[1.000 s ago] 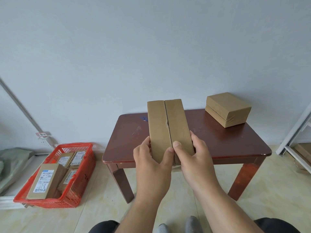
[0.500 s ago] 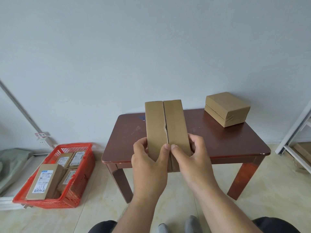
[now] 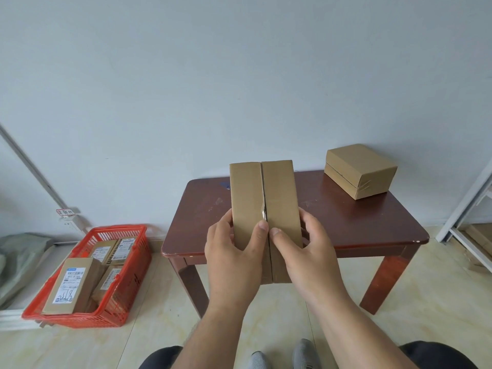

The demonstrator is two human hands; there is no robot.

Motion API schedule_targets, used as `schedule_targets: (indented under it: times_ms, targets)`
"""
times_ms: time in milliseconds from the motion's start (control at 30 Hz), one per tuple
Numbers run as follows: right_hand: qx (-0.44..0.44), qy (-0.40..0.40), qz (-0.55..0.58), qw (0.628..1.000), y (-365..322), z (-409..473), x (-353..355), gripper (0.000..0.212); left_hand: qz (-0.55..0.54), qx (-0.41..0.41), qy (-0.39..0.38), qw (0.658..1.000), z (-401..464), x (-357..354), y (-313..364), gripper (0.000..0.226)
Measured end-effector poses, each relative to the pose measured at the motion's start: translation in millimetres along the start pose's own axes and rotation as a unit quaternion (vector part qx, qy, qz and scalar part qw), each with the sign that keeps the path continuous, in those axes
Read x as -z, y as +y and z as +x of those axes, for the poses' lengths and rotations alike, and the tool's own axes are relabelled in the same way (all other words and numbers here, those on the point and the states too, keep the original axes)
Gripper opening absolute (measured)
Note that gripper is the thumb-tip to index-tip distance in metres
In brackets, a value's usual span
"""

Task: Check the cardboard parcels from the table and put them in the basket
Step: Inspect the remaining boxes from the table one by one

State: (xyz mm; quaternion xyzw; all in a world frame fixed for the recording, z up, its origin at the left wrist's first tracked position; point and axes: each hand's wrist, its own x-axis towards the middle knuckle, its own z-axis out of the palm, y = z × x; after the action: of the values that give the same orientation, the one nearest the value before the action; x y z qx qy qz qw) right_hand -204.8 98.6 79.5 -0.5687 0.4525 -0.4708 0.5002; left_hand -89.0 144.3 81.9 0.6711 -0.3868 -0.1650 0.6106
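Both the left hand (image 3: 234, 259) and right hand (image 3: 306, 257) grip a flat cardboard parcel (image 3: 266, 201) upright above the glossy wooden table (image 3: 346, 225); the red plastic basket (image 3: 127, 283) sits on the floor, far left.

Both hands (image 3: 234, 251) (image 3: 306, 251) raised, fingers curled, thumbs together.

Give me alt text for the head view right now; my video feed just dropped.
Both hands, left hand and right hand, grip a tall cardboard parcel upright above a brown table, thumbs near its centre seam. A second parcel sits on the table's far right corner, and a red basket with labelled parcels stands on the floor at left.
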Motion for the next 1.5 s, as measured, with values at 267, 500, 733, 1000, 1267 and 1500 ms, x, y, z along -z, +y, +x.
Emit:
schedule_targets:
  times_ms: [267, 500, 733, 1000, 1267, 1500]
  targets:
    - [-0.013, 0.027, -0.013, 0.999, -3.0, 4.1, -0.9, 0.052, 0.015, -0.001, 0.001, 1.0, -8.3, -1.5, 0.2, 0.044]
    - [-0.036, 0.007, 0.035, 0.999, 3.0, -4.0, -1.9, 0.035, -0.041, 0.033, -0.013, 0.999, -0.9, 2.5, 6.9, 0.033]
    - [-0.038, 0.033, 0.015, 0.999, -11.5, 6.6, 0.5, 0.034, -0.044, 0.029, -0.03, 0.998, -9.7, -1.7, 2.7, 0.04]
    - [0.003, -0.016, 0.013, 1.0, -9.0, 1.4, -0.2, 0.046, -0.014, 0.024, -0.022, 0.999, 3.6, 2.4, 14.3, 0.018]
    - [-0.025, 0.019, 0.033, 0.999, -16.8, 9.9, 1.6, 0.023, -0.029, 0.035, -0.035, 0.998, -4.3, -2.2, 7.4, 0.045]
    - [-0.013, 0.007, 0.021, 1.0, -13.6, 2.0, 1.3, 0.027, -0.043, 0.052, -0.022, 0.998, 4.9, 2.2, 11.6, 0.039]
